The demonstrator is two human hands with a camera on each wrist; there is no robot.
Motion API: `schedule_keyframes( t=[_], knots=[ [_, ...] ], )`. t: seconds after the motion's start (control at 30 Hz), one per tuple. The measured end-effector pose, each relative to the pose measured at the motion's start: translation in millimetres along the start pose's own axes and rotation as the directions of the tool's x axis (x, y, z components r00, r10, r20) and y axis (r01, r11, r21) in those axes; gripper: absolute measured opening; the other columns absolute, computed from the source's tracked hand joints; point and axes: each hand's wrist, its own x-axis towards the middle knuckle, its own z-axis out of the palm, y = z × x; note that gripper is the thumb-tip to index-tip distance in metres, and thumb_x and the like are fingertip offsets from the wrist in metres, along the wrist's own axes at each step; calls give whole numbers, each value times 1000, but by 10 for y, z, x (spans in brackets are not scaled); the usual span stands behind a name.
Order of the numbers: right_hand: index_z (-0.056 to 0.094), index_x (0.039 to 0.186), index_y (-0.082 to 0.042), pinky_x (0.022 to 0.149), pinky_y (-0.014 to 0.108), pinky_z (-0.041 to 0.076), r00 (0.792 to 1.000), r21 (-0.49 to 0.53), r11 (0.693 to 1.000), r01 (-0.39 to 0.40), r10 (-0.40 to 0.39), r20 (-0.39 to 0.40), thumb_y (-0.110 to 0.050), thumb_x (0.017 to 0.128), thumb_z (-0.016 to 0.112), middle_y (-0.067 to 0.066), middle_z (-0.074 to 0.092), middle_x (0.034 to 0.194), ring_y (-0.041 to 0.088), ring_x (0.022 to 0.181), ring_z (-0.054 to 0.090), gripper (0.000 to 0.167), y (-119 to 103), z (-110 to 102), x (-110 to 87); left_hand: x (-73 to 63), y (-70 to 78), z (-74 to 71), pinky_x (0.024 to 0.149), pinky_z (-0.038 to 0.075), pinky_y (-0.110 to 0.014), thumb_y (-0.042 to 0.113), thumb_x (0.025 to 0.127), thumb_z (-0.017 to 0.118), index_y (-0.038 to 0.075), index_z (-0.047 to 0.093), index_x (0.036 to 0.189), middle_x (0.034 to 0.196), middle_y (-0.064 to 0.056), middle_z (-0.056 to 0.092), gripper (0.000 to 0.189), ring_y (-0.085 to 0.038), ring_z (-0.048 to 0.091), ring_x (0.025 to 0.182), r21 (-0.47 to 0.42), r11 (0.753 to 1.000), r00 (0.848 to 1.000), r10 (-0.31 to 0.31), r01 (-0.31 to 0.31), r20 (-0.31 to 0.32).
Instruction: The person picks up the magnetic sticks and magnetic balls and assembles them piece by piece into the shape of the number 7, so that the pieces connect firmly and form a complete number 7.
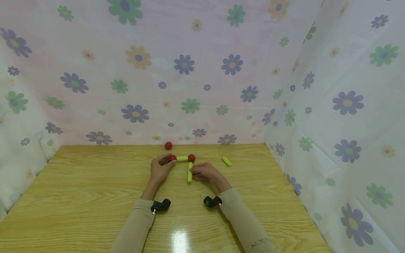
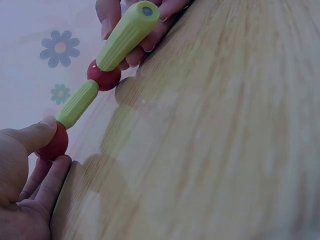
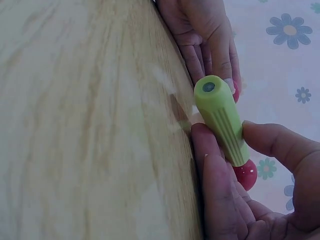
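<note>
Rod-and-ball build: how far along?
Done: the bridging rod connects the left red ball and right red ball.

In hand: the left hand pinches the left red ball; the right hand holds a second rod against the right one.

Probably remaining: the loose ball and loose rod, both unattached.

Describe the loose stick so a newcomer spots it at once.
On the wooden table, look beyond the right hand and to its right. A yellow-green stick lies there at a slant, the only one unheld and joined to nothing.
</note>
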Motion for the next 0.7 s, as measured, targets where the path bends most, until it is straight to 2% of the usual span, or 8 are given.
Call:
schedule_keyframes(
  t=[0.1,0.23,0.3,0.37,0.47,0.57,0.7],
  knots=[
    [64,131,4,70,20,59,1000,13,1000,-14,14,0,-17,96,70,7,75,95,9,76,72,41,-15,-6,7,-38,91,8,78,49,-9,4,91,76,-5,68,126,125,-27,66,37,-42,65,114,-2,1000,1000,3,-3,0],
    [64,132,4,70,20,59,1000,25,999,-28,29,-9,-18,97,70,10,75,102,10,78,73,42,-33,-7,11,-99,246,6,77,48,-9,0,91,74,-10,66,126,126,-31,65,38,-46,63,115,4,1000,1000,7,-7,6],
    [63,133,3,72,21,59,999,34,999,-37,38,-16,-20,97,70,11,75,106,10,80,74,43,-46,0,9,-108,268,5,78,48,-9,0,91,74,-10,66,126,126,-30,65,37,-46,63,115,11,1000,1000,8,-8,5],
    [62,134,3,73,22,60,999,38,998,-40,40,-19,-21,97,70,12,74,109,11,82,74,44,-52,5,13,-94,231,8,79,49,-11,1,91,75,-10,66,126,126,-30,65,38,-45,64,114,20,1000,1000,13,-13,1],
    [62,134,2,74,22,60,999,40,998,-39,40,-21,-22,97,71,13,74,111,12,82,74,45,-53,11,25,-42,100,11,81,51,-14,5,91,76,-6,68,125,125,-27,67,37,-41,65,113,31,999,1000,17,-17,-11],
    [61,136,2,73,22,60,999,39,999,-33,34,-21,-22,97,71,13,74,111,11,82,74,47,-44,9,37,1,-10,4,85,55,-21,11,91,78,-2,70,125,124,-24,68,37,-38,66,112,38,999,1000,18,-18,-14],
    [58,140,2,71,22,60,999,48,998,-30,31,-20,-23,97,70,14,74,113,11,81,74,51,-36,3,43,8,-33,-1,84,55,-21,13,90,80,1,71,126,125,-20,68,39,-35,66,112,25,1000,1000,2,-2,-5]
  ],
)
